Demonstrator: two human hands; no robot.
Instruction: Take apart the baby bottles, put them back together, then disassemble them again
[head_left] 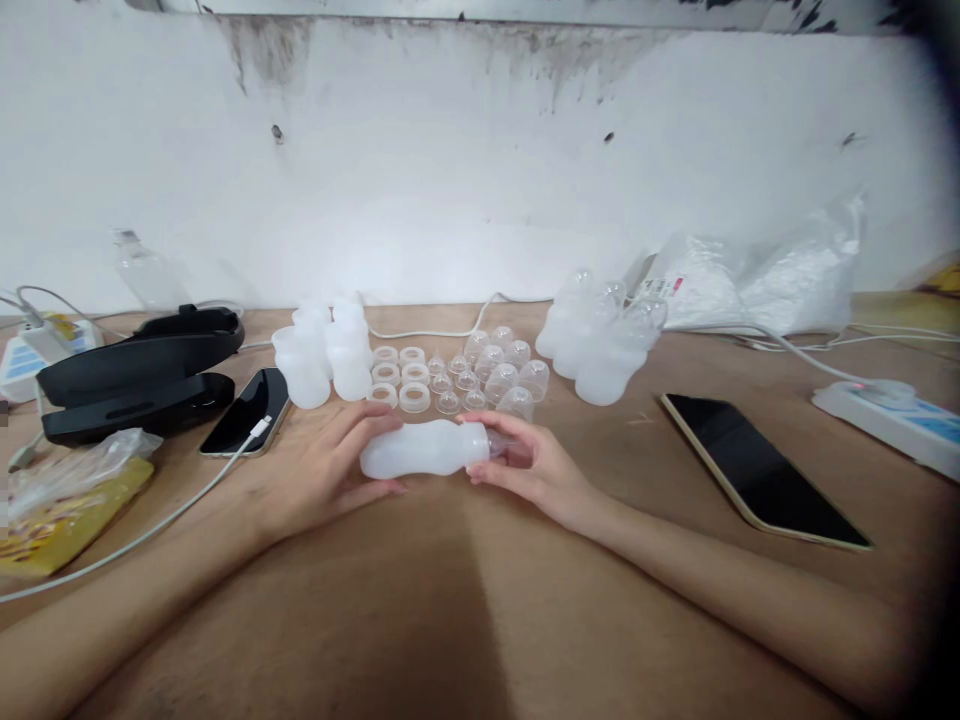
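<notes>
A frosted white baby bottle (420, 448) lies sideways between my hands, just above or on the table; I cannot tell which. My left hand (337, 460) grips its base end. Around the collar and clear nipple at the other end, my right hand (525, 460) is closed. Behind the bottle, rows of white collar rings (415, 397), clear nipples (448, 402) and clear dome caps (501, 382) are set out. Several open bottles (306, 368) stand to their left. On the right, several capped bottles (600, 360) stand grouped together.
A phone (251, 410) with a white cable, a black case (142, 375) and a yellow bag (75, 510) are on the left. At right lie another phone (757, 470) and a power strip (900, 420). A plastic bag (757, 280) rests against the wall.
</notes>
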